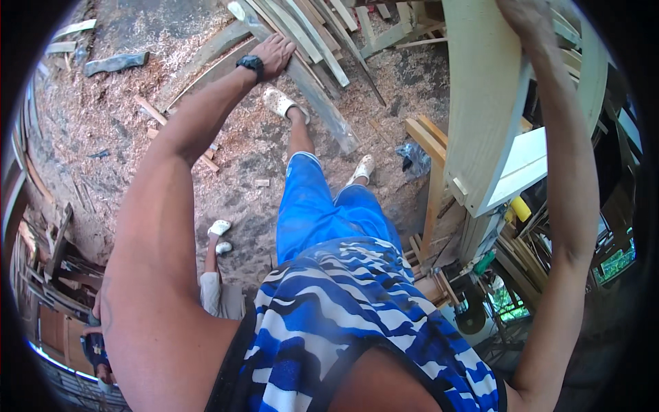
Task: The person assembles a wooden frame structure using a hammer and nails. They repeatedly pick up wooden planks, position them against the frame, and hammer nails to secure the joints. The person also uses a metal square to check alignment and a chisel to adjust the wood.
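Note:
My left hand [275, 56], with a dark watch at its wrist, has its fingers wrapped over a long greyish wooden plank [317, 98]. The plank slants from the top of the view down toward my feet. High on the right, my right hand [530, 22] rests at the edge of a tall pale wooden board [482, 89]. Its fingers run out of the top of the view, so their grip is hidden. A white-faced piece [523, 163] juts out behind the lower end of that board.
Wood shavings [185, 58] cover the dirt floor. Several loose boards [322, 41] lie beyond my left hand, and a short dark timber [117, 63] lies far left. A clear plastic bag [412, 159] sits near the pale board. Another person's white shoes [220, 228] show at left.

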Demonstrator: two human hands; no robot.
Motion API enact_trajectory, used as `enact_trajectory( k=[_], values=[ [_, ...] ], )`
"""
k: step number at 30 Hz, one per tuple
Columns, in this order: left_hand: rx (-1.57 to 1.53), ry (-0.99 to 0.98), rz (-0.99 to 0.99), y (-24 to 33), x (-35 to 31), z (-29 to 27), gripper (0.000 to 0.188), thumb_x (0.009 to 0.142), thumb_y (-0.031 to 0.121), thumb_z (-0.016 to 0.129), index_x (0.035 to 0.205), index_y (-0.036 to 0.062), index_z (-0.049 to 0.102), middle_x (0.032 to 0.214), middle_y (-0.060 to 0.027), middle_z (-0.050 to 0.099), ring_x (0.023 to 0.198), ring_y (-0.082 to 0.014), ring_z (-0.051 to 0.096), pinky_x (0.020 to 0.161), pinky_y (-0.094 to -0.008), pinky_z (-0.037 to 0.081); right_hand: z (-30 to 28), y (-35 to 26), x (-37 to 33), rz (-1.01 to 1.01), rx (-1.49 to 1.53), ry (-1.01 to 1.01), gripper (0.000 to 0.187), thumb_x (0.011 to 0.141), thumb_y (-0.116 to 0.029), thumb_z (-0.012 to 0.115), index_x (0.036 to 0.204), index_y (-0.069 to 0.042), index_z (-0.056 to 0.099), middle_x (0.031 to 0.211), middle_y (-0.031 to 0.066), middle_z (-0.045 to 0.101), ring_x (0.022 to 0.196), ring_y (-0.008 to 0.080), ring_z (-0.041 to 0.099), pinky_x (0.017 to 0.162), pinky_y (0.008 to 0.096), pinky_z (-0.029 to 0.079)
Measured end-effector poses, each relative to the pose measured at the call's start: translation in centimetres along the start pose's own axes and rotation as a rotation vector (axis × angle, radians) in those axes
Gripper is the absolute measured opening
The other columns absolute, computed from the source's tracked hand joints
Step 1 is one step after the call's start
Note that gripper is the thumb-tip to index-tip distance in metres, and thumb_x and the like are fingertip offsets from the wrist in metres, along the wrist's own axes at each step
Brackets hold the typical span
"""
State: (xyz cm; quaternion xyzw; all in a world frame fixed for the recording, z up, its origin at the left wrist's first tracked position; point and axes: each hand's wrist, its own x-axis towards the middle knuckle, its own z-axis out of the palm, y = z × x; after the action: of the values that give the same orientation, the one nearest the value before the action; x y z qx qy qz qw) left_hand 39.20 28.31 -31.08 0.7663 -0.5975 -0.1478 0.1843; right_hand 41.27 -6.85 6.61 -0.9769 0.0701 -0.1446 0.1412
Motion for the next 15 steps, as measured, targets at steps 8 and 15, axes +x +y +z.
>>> enact_trajectory(
  k=[8, 15],
  values=[
    [-0.199, 0.418, -0.417, 4.2, -0.1, -18.5, 0.046, 0.075, 0.044, 0.085, 0.091, 0.0062, 0.063, 0.078, -0.0128, 0.065, 0.075, -0.0318, 0.065, 0.069, -0.0415, 0.054, -0.1, 0.4, -0.5, -0.132, -0.210, 0.312, 0.078, 0.087, -0.042, 0.073, 0.140, 0.006, 0.043, 0.133, 0.0281, 0.054, 0.123, 0.0389, 0.053, 0.107, 0.0467, 0.041],
    [-0.056, 1.030, -0.609, 4.5, 0.2, -37.6, 0.043, 0.087, 0.048, 0.072, 0.089, 0.0049, 0.068, 0.081, -0.0141, 0.071, 0.059, -0.0288, 0.064, 0.055, -0.0396, 0.048, 2.0, -9.2, -11.4, -0.279, 0.277, -0.400, 0.092, 0.079, -0.040, 0.078, 0.152, -0.005, 0.034, 0.140, 0.0250, 0.052, 0.128, 0.0409, 0.052, 0.111, 0.0425, 0.041]
  ],
)
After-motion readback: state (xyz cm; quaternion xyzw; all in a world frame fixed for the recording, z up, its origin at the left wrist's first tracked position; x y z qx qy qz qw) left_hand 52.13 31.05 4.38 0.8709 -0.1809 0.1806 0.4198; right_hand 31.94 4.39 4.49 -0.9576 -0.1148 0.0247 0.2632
